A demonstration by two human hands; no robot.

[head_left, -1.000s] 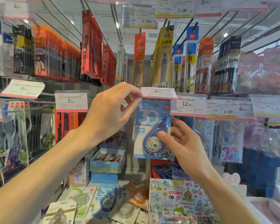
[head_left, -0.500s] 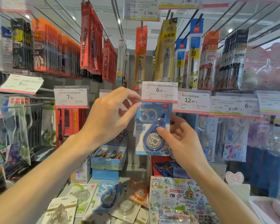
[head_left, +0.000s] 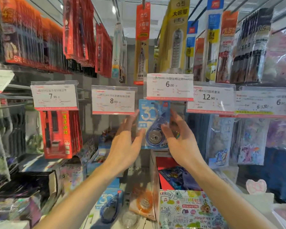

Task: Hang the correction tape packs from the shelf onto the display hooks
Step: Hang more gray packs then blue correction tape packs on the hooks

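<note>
Racks of hanging stationery fill the frame. At centre, under the white 6.00 price tag [head_left: 169, 86], hangs the blue carded correction tape pack [head_left: 153, 124], seemingly on its hook already. The left hand [head_left: 124, 146] and right hand [head_left: 180, 142] flank it with fingers spread and loose, gripping nothing; whether they touch its edges is unclear. More tape packs [head_left: 109, 205] lie on the shelf at lower centre. These look light, with stiff card and slick plastic blister: best pinched by the card edges.

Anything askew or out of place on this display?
Nothing damaged. The blue correction tape pack hangs straight under the 6.00 price tag; loose packs lie on the shelf below, not yet hung.
</note>
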